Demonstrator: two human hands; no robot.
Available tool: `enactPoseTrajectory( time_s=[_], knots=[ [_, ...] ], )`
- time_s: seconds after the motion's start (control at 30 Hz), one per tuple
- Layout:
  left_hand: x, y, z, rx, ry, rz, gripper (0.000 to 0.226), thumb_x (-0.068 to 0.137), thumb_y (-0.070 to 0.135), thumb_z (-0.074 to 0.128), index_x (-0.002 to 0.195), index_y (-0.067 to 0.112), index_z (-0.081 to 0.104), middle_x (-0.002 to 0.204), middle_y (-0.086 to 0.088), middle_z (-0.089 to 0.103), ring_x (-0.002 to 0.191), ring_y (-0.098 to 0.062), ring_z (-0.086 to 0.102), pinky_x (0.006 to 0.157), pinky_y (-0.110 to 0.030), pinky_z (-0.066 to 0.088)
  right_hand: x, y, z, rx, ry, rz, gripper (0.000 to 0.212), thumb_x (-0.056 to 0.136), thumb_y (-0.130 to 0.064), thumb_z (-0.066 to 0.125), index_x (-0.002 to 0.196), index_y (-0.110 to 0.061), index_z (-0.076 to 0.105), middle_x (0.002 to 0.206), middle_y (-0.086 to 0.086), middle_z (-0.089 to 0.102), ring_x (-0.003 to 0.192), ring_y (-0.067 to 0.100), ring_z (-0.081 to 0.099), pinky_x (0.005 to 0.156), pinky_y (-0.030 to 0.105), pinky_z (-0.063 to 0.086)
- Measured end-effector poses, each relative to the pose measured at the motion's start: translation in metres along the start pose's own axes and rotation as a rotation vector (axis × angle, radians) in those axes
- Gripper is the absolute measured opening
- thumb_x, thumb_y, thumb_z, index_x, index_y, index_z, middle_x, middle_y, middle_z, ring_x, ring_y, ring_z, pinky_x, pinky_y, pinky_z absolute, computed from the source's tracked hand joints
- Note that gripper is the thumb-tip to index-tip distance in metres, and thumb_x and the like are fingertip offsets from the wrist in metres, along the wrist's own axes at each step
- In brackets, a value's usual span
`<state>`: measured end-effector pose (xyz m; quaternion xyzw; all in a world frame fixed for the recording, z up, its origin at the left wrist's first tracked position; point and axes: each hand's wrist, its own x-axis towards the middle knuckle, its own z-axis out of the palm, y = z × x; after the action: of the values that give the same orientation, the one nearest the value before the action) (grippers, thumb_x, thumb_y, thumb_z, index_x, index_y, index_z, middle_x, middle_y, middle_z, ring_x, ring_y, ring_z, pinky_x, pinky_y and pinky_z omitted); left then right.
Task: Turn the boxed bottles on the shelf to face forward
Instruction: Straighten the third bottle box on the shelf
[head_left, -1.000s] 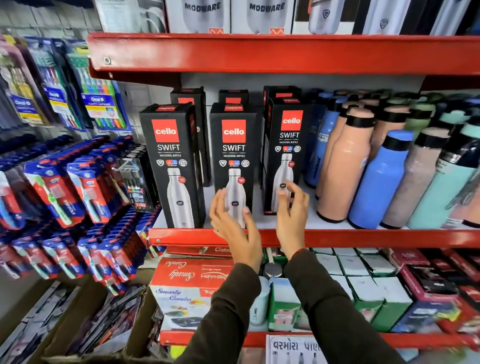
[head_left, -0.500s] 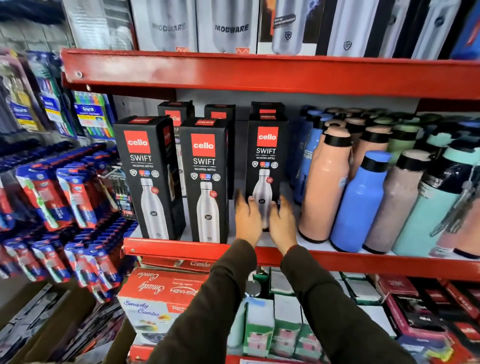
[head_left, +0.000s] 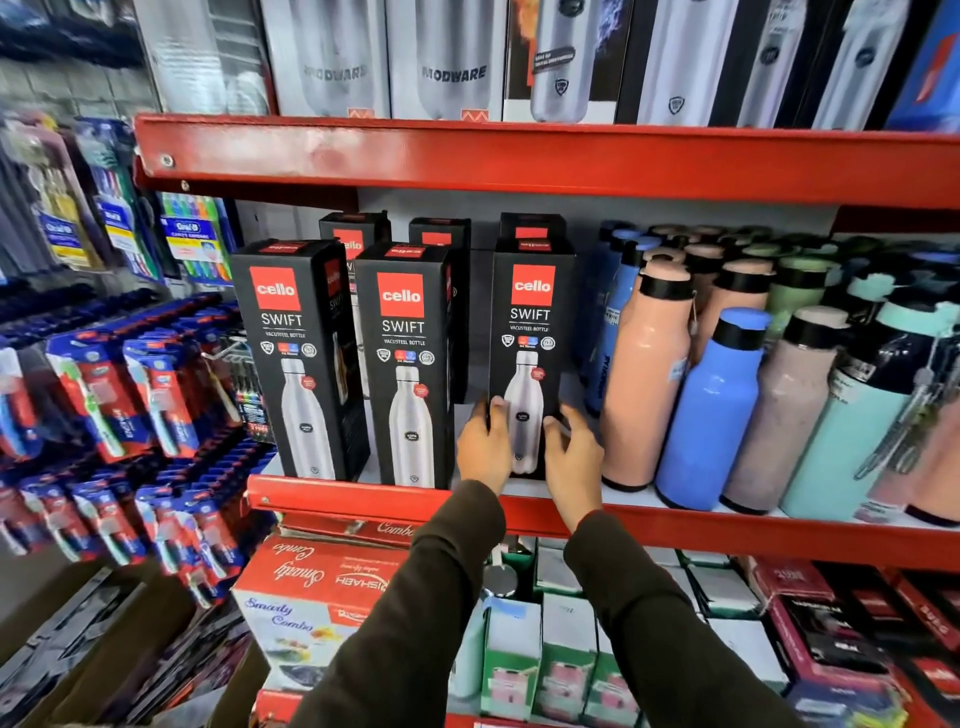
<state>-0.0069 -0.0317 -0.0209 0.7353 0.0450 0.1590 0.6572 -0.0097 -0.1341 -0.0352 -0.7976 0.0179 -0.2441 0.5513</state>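
Three black boxed bottles stand at the front of the red shelf (head_left: 353, 501), printed fronts toward me: a left box (head_left: 296, 358), a middle box (head_left: 408, 364) and a right box (head_left: 530, 338). More black boxes stand behind them. My left hand (head_left: 485, 447) holds the right box's lower left edge and my right hand (head_left: 571, 457) holds its lower right edge. The right box sits slightly further back than the other two, with a gap beside the middle box.
Loose bottles fill the shelf to the right, a peach one (head_left: 644, 374) and a blue one (head_left: 711, 410) nearest the held box. An upper red shelf (head_left: 519, 161) carries tall boxes. Toothbrush packs (head_left: 130, 395) hang at left. Small cartons (head_left: 322, 608) sit below.
Both hands left the middle box and went right to the third box, closing on its lower edges. That box now faces squarely forward. The view shifted closer.
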Motion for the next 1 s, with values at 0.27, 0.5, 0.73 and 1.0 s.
enactPoseTrajectory(
  time_s=[0.27, 0.5, 0.73, 1.0],
  knots=[
    [-0.029, 0.001, -0.009, -0.006, 0.021, 0.016, 0.041, 0.103, 0.035, 0.042, 0.137, 0.016, 0.056, 0.136, -0.007, 0.062, 0.13, -0.023, 0.053, 0.096, -0.02, 0.031, -0.026, -0.001, -0.011, 0.034, 0.002, -0.013, 0.037, 0.101, -0.023, 0.048, 0.135, -0.011, 0.053, 0.13, 0.01, 0.063, 0.118, 0.021, 0.058, 0.095, 0.023, 0.041],
    [-0.042, 0.001, -0.016, 0.0, -0.004, 0.036, 0.043, 0.103, 0.039, 0.042, 0.138, 0.018, 0.054, 0.137, -0.005, 0.061, 0.129, -0.021, 0.054, 0.102, -0.025, 0.036, -0.04, -0.004, -0.017, 0.003, 0.014, -0.029, 0.037, 0.101, -0.023, 0.048, 0.135, -0.012, 0.054, 0.126, 0.009, 0.065, 0.114, 0.017, 0.059, 0.093, 0.023, 0.041],
    [-0.047, 0.0, -0.018, 0.003, 0.011, 0.026, 0.045, 0.103, 0.04, 0.041, 0.14, 0.019, 0.054, 0.137, -0.004, 0.061, 0.13, -0.022, 0.053, 0.104, -0.028, 0.037, -0.045, -0.003, -0.018, -0.046, 0.037, -0.081, 0.035, 0.1, -0.022, 0.048, 0.132, -0.012, 0.056, 0.121, 0.009, 0.068, 0.111, 0.023, 0.064, 0.091, 0.026, 0.046],
    [-0.053, 0.0, -0.021, 0.025, 0.001, 0.047, 0.044, 0.103, 0.041, 0.04, 0.138, 0.018, 0.055, 0.134, -0.004, 0.063, 0.127, -0.022, 0.056, 0.1, -0.027, 0.038, -0.049, -0.004, -0.021, -0.064, 0.018, -0.074, 0.034, 0.1, -0.024, 0.047, 0.132, -0.015, 0.056, 0.12, 0.008, 0.069, 0.11, 0.023, 0.064, 0.094, 0.032, 0.05]
  ],
)
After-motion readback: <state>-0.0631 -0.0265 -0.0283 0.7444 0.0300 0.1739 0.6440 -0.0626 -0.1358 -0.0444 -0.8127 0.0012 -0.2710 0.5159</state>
